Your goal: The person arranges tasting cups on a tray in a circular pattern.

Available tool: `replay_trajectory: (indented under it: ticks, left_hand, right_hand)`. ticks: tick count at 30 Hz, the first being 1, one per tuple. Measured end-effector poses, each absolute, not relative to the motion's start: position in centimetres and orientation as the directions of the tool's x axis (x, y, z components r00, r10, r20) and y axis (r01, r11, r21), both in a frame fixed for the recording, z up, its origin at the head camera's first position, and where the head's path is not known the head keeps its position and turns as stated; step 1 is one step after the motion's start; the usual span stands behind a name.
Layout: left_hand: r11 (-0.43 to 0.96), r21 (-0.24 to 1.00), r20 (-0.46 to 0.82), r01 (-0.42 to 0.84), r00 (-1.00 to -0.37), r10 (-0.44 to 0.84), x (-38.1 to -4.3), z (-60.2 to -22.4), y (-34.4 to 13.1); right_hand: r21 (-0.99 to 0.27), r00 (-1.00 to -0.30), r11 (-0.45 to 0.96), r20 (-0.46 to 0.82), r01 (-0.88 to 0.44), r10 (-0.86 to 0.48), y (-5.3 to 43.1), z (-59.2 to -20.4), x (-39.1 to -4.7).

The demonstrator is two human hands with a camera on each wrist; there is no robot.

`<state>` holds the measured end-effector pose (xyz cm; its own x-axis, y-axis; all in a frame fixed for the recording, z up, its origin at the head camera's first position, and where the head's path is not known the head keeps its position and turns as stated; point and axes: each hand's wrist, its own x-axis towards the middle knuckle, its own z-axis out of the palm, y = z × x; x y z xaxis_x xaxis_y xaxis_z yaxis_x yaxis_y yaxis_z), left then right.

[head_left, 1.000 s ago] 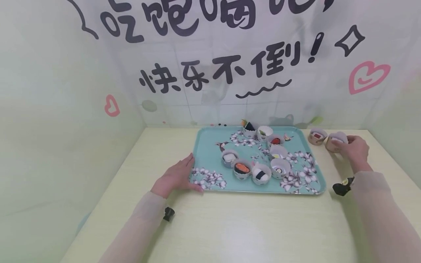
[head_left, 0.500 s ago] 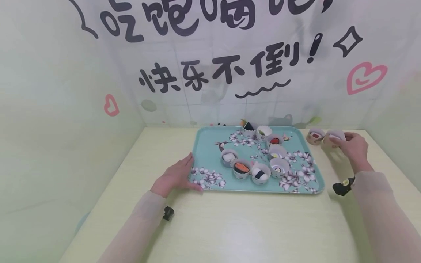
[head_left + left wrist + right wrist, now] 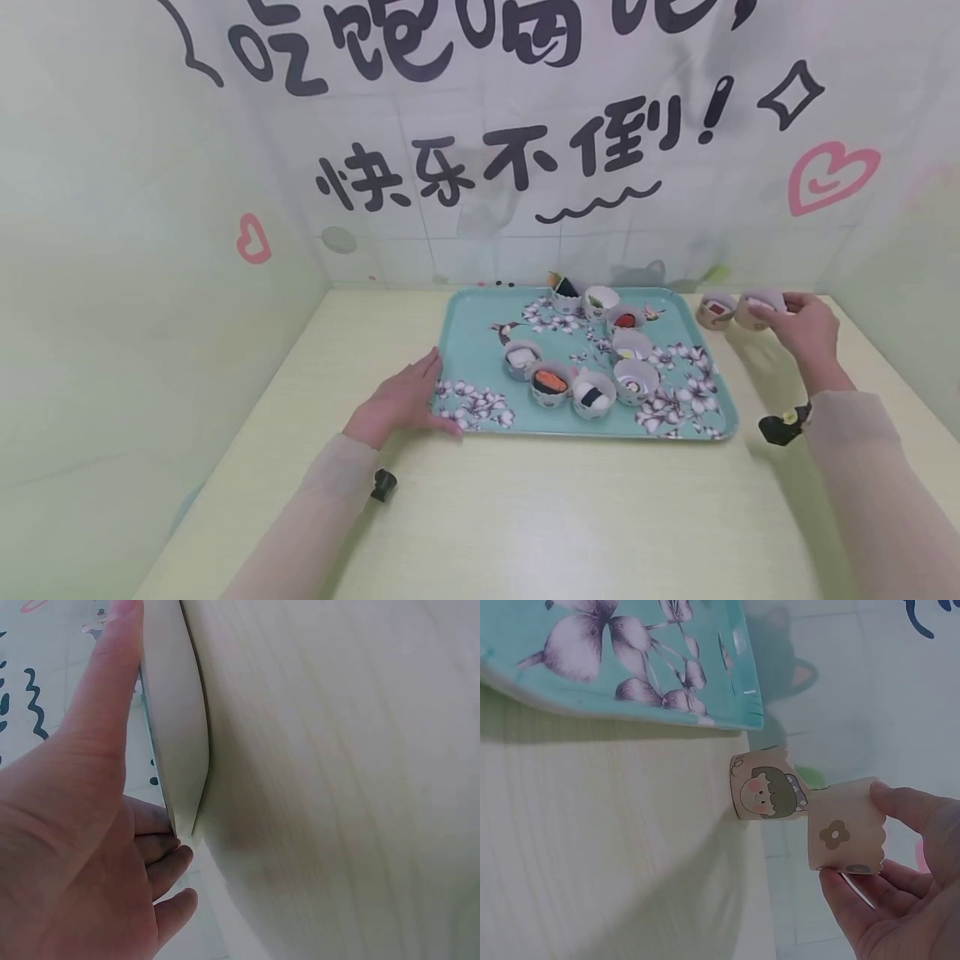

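Note:
My right hand pinches a brown paper baking cup with white contents, thumb on one side and fingers on the other. In the right wrist view its base is raised off the table. Close beside it, a second brown cup, printed with a cartoon face, stands on the table and holds something with a red square. My left hand rests at the near left corner of the turquoise floral tray, its fingers along the left side and thumb along the front edge.
Several pale paper cups form a curved row on the tray, among them a cup with orange-topped sushi and one with a black-banded white piece. A wall covering with black lettering rises behind the table.
My right hand has lifted the brown cup slightly and shifted it a little left, beside the other brown cup. The left hand stays at the tray corner.

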<state>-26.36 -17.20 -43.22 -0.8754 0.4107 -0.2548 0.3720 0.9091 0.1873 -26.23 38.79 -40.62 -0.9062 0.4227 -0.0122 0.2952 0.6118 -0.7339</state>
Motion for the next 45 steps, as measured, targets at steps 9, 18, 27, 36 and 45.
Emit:
replay_trajectory:
  ticks: [9, 18, 27, 36, 45]
  left_hand:
    - [0.908, 0.183, -0.255, 0.377, -0.874, 0.414, -26.4, -43.2, -17.2]
    - [0.906, 0.184, -0.258, 0.380, -0.871, 0.418, -26.5, -43.2, -17.2]
    - [0.910, 0.184, -0.262, 0.371, -0.874, 0.409, -26.6, -43.4, -17.2]
    - [0.912, 0.181, -0.260, 0.368, -0.877, 0.405, -26.6, -43.5, -17.1]
    - [0.910, 0.187, -0.258, 0.369, -0.876, 0.408, -26.6, -43.4, -17.2]
  right_hand:
    - [-0.748, -0.906, 0.601, -0.002, 0.283, 0.423, 37.9, -39.6, -26.2]
    - [-0.772, -0.917, 0.584, 0.005, 0.250, 0.399, 36.3, -38.6, -26.5]
    - [-0.784, -0.934, 0.587, 0.025, 0.204, 0.357, 34.5, -38.1, -27.0]
    - [-0.800, -0.948, 0.574, 0.022, 0.174, 0.318, 32.5, -37.5, -27.5]
    - [-0.803, -0.965, 0.585, 0.052, 0.113, 0.257, 30.4, -36.9, -27.6]
